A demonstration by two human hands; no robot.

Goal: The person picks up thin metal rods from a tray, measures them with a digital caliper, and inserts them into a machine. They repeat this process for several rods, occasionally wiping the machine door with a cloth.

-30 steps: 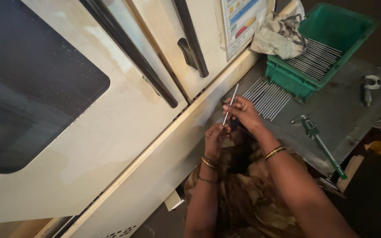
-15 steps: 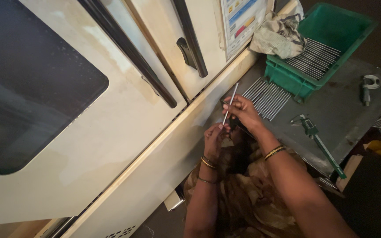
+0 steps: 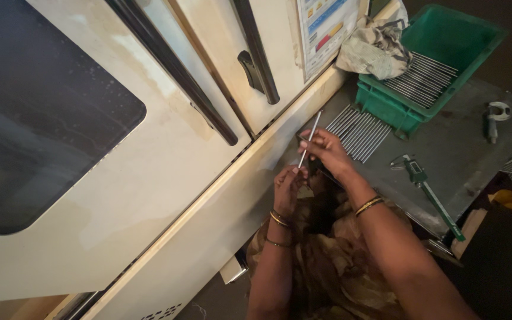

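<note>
Machine cabinet point(image 3: 120, 195) fills the left; beside it, green crate point(image 3: 445, 53) of rods, loose rods point(image 3: 360, 127), caliper point(image 3: 425, 186). Right hand point(image 3: 327, 155) and left hand point(image 3: 288, 186) pinch one thin steel rod point(image 3: 310, 139), tilted above the bench edge.

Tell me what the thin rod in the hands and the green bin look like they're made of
Thin rod: likely bare metal, probably steel; silvery with a bright glint along it, matching the loose rods nearby. Green bin: looks like moulded plastic; uniform matte green with ribbed walls.
</note>
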